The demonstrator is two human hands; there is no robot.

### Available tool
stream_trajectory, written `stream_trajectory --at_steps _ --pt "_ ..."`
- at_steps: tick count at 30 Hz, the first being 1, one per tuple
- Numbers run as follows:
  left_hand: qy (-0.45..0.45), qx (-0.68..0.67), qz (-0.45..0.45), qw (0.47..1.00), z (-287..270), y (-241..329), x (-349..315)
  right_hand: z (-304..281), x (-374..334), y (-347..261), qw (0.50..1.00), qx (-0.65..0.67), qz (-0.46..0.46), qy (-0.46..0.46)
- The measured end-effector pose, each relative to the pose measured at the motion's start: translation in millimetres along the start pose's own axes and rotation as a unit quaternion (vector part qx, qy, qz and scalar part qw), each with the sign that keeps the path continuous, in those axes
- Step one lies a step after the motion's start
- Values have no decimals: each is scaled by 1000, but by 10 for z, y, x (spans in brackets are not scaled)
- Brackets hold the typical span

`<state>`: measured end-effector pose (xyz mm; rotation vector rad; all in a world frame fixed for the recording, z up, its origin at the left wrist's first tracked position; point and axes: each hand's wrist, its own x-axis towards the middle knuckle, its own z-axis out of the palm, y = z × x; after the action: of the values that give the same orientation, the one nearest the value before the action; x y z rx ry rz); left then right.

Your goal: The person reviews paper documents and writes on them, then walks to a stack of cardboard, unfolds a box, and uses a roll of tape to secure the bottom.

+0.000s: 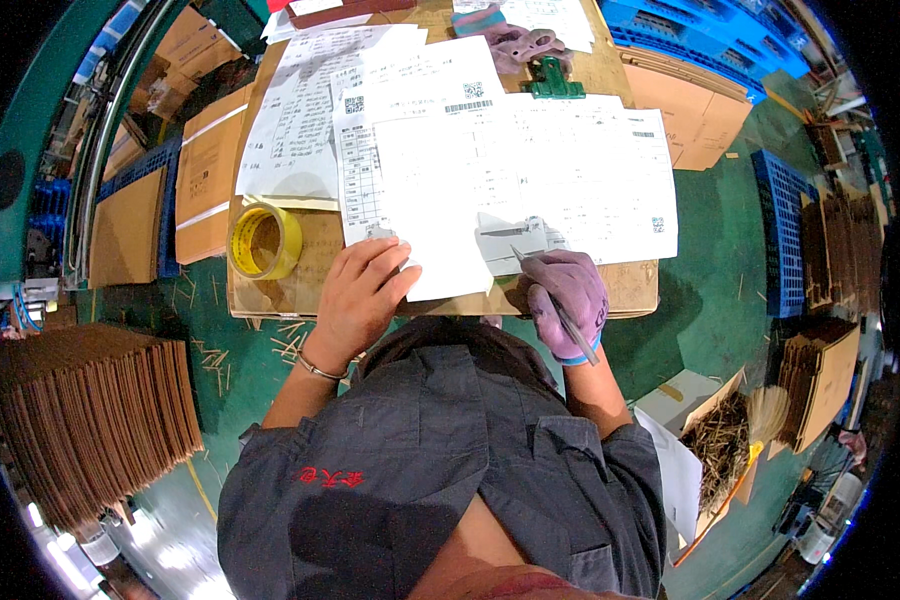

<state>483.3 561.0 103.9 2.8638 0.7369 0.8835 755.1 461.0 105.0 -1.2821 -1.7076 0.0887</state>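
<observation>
Several white printed sheets (440,190) overlap on a wooden-topped table. My bare left hand (362,295) rests with its fingers stretched over the near left edge of the sheets. In a purple glove, my right hand (568,300) closes round a slim grey pen (573,330). The pen's tip is at the lower part of the right-hand sheet, beside a small shaded patch. Whether the tip touches the paper I cannot tell. Left of my left hand, a roll of yellow tape (292,243) stands at the table's edge.
A green clip (553,80) and a crumpled purple glove (518,45) lie at the table's far side. Stacked cardboard sheets (95,420) stand on the floor at left. At lower right is a box of scraps (720,455) with a brush. Blue pallets (780,230) stand at right.
</observation>
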Motion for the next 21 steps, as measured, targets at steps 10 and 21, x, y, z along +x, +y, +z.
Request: stream_trajectory --at_steps 10,21 --pt "4 4 -12 1000 -5 20 2 -3 5 7 1000 11 -15 10" --pt "4 2 -17 1000 -37 44 34 3 -16 41 1000 9 -22 8"
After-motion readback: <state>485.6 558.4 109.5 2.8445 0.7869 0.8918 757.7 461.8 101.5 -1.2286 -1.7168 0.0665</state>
